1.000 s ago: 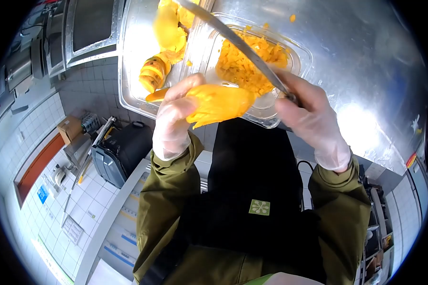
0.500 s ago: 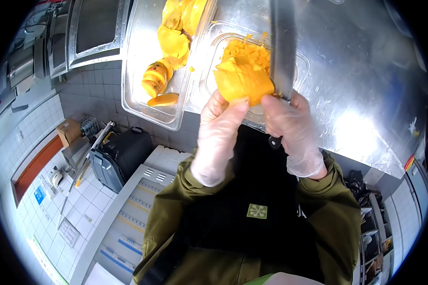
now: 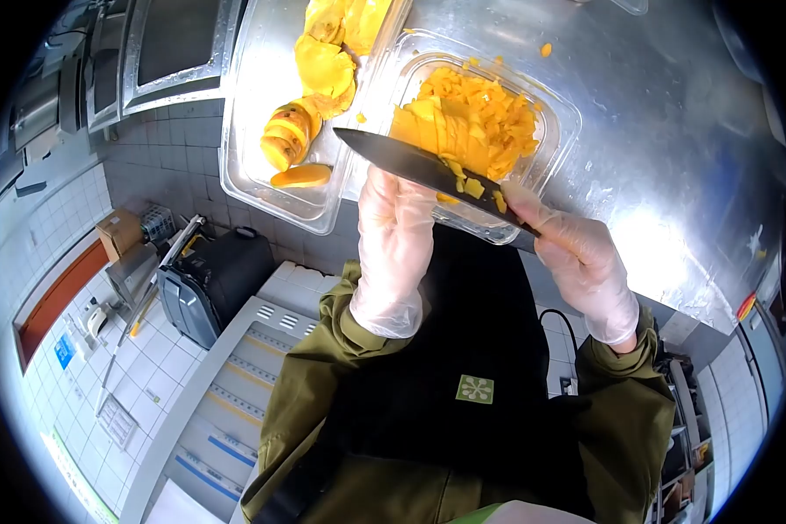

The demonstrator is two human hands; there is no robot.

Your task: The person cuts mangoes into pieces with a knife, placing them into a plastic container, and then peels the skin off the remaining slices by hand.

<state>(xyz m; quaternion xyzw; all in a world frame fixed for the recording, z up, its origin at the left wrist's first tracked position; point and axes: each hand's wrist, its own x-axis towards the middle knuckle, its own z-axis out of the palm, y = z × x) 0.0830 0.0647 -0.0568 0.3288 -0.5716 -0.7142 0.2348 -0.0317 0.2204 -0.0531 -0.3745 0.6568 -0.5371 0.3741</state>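
At upper centre, our right hand (image 3: 578, 249) grips the knife (image 3: 402, 160) and our left hand (image 3: 396, 231) holds the sliced yellow fruit (image 3: 441, 131); at lower centre we wear a white-patterned green patch (image 3: 475, 389).

One head-worn camera on the call, looking forward and steeply down over the black apron (image 3: 445, 354), wide and round-edged, close in on left hand (image 3: 396, 240) and right hand (image 3: 585, 266), tabletop (image 3: 664, 166) sweeping across upper right!
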